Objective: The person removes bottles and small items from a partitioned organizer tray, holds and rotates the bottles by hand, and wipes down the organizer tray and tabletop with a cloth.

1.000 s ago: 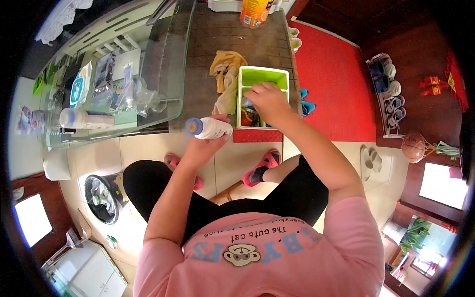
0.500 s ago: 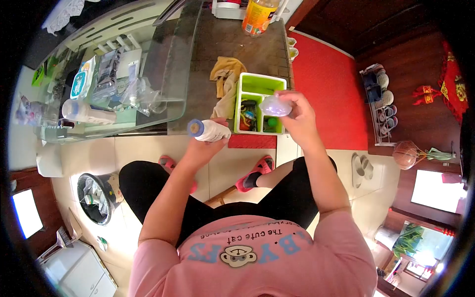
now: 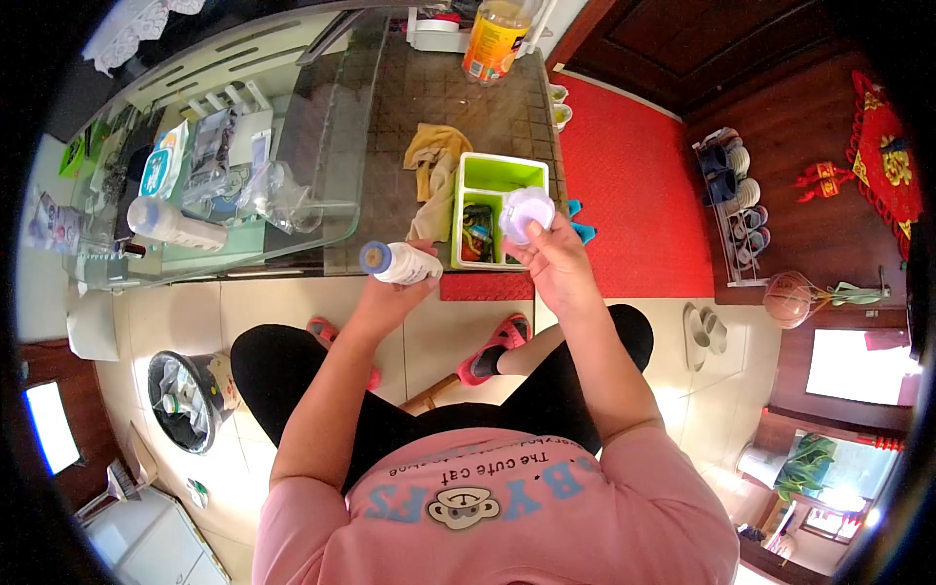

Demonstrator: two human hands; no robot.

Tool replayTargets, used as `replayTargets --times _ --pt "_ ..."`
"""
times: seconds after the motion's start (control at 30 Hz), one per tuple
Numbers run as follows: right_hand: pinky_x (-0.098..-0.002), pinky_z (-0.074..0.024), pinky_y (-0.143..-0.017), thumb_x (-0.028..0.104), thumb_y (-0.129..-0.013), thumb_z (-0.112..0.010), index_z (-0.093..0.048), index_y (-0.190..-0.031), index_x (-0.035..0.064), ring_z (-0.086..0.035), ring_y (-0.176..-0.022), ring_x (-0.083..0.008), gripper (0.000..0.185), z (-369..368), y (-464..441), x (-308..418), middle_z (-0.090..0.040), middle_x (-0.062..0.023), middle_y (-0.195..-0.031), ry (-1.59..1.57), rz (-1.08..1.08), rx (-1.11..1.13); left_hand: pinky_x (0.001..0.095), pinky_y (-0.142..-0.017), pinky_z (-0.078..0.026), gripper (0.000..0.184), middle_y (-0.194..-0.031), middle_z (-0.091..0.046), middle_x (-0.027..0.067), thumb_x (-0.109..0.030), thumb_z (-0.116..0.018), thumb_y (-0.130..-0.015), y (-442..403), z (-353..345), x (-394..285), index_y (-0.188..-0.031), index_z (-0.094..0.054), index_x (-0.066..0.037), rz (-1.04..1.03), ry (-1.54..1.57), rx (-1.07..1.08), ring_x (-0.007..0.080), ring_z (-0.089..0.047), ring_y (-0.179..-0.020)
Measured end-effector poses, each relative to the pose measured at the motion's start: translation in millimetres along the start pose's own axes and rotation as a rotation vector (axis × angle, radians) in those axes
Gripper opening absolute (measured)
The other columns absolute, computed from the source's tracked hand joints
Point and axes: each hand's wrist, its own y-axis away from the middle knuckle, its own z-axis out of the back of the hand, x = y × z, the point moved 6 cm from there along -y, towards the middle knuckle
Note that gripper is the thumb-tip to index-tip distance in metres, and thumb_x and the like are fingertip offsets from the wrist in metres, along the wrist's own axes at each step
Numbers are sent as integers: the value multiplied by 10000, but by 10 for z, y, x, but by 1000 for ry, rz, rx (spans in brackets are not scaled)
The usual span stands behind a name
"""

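My left hand [image 3: 390, 300] is wrapped round a white bottle [image 3: 413, 264], tilted so that its blue-rimmed, tan-centred end faces up and left. Between the thumb and fingers of my right hand [image 3: 560, 265] is a round, pale purple lid [image 3: 527, 207], its flat face turned up. The lid is over the right part of a green-and-white divided box [image 3: 456, 219] and hides one compartment. Small mixed items [image 3: 478, 232] lie in the box's left compartment. Beside the box is a crumpled tan cloth [image 3: 436, 161].
An orange drink bottle [image 3: 492, 44] stands at the table's far end. On the left is a glass-topped table [image 3: 327, 185] bearing another white bottle [image 3: 175, 224] and wipes [image 3: 164, 166]. A bin [image 3: 185, 405] stands on the floor left; a shoe rack [image 3: 717, 210] is at right.
My right hand has turned the lid so its round face shows, and sits a little lower. Blue shoes have come into view behind it. My left hand still holds the bottle.
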Motion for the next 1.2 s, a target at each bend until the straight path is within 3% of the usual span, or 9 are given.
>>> replayTargets --times 0.37,0.5,0.7,0.77,0.87,0.93,1.07,1.13,1.2 --pt "-381 -473 -915 121 -823 -668 -467 -1232 41 -566 -1079 -217 463 227 40 228 -580 -87 -1142 209 169 -49 299 -907 -444 460 -1130 -595 89 15 -639 -776 20 5 -21 -1206 -485 -38 35 -46 12 155 -560 -1038" --pt "-346 -449 -944 79 -797 -695 -491 -1239 26 -541 -1111 -186 490 -95 347 -232 -555 -92 -1182 389 -144 343 285 -829 -462 394 -1059 -611 52 -46 -663 -788 -6 56 93 -1160 -534 -23 80 -122 -58 125 -572 -957" --pt "-286 -454 -878 100 -800 -710 -500 -1241 41 -544 -1038 -131 492 -270 613 -748 -571 -52 -1125 484 -280 542 275 -795 -465 370 -997 -616 52 -66 -687 -792 -93 334 425 -1133 -552 -18 21 -365 -325 124 -578 -915" --pt "-282 -474 -846 117 -803 -700 -525 -1212 32 -572 -987 -131 453 -202 594 -849 -594 -59 -1094 437 -174 527 266 -768 -469 346 -990 -613 40 -42 -681 -801 -178 406 505 -1124 -556 -25 -17 -503 -383 113 -572 -890" --pt "-273 -479 -833 112 -803 -699 -522 -1212 35 -570 -994 -128 452 -130 583 -896 -593 -64 -1105 328 -237 490 264 -756 -477 365 -983 -618 44 -54 -691 -797 -265 445 595 -1133 -553 -16 -52 -501 -405 124 -585 -874" --pt "-267 -483 -826 109 -801 -701 -515 -1215 34 -569 -1000 -127 460 -97 542 -879 -587 -67 -1117 406 -238 469 276 -781 -473 384 -991 -623 50 -63 -699 -792 -332 436 564 -1139 -546 -7 117 -420 -442 139 -589 -896" --pt "-271 -484 -826 111 -797 -707 -505 -1225 33 -569 -1002 -128 480 -33 518 -916 -583 -65 -1125 339 -233 475 283 -795 -469 367 -993 -630 54 -67 -702 -787 -457 625 829 -1117 -556 -2 33 -549 -511 155 -594 -908" --pt "-273 -486 -825 112 -798 -704 -503 -1220 31 -570 -999 -128 474 -11 517 -938 -581 -62 -1125 288 -227 473 362 -772 -475 332 -934 -647 121 -168 -755 -729 -464 691 850 -971 -596 -7 -57 -564 -599 265 -622 -871" --pt "-274 -486 -826 107 -798 -701 -505 -1214 31 -570 -1001 -128 466 -2 499 -923 -582 -61 -1123 293 -219 467 365 -783 -473 342 -939 -645 124 -172 -754 -728 -480 724 879 -982 -591 -10 -47 -612 -561 275 -620 -886"
